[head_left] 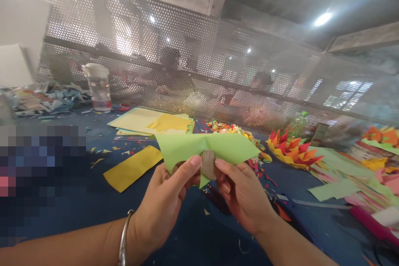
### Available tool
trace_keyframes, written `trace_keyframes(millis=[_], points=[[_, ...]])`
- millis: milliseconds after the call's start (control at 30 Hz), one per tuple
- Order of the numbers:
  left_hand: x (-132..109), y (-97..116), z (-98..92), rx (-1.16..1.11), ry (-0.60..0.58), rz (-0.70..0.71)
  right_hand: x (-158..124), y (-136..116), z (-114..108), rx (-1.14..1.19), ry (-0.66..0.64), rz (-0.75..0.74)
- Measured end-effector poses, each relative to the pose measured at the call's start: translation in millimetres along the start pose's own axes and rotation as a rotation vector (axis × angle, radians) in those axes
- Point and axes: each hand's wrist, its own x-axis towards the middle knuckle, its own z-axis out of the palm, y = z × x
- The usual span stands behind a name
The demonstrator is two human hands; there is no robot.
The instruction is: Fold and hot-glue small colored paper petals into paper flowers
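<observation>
In the head view, a light green sheet of paper (187, 147) is held up in front of me, with pointed corners to both sides and a small flap hanging below. My left hand (174, 189) pinches its lower edge, thumb on the near side. A greyish-brown rounded piece (208, 165) lies against the paper's middle; its kind is unclear. My right hand (238, 185) is closed on the paper just right of this piece, its fingertips touching the piece's edge. A dark object, partly hidden, lies below my right hand.
A yellow paper strip (132, 168) and stacked pale yellow sheets (137, 120) lie on the dark blue table. Red, orange and yellow folded-paper points (293, 149) stand right. A clear cup (99, 87), a green-capped bottle (297, 124) and paper scraps line a perforated screen (193, 50), people behind it.
</observation>
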Motion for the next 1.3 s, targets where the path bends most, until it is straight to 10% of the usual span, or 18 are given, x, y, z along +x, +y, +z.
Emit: trace_keyframes(millis=[400, 1300], points=[[5.4, 0.2, -1.6, 0.083, 0.195, -0.103, -3.4, 6.1, -1.6, -0.128, -0.003, -0.023], [7.8, -1.9, 1.5, 0.252, 0.067, 0.02, -4.0, 2.6, -3.9, -0.353, -0.012, -0.045]])
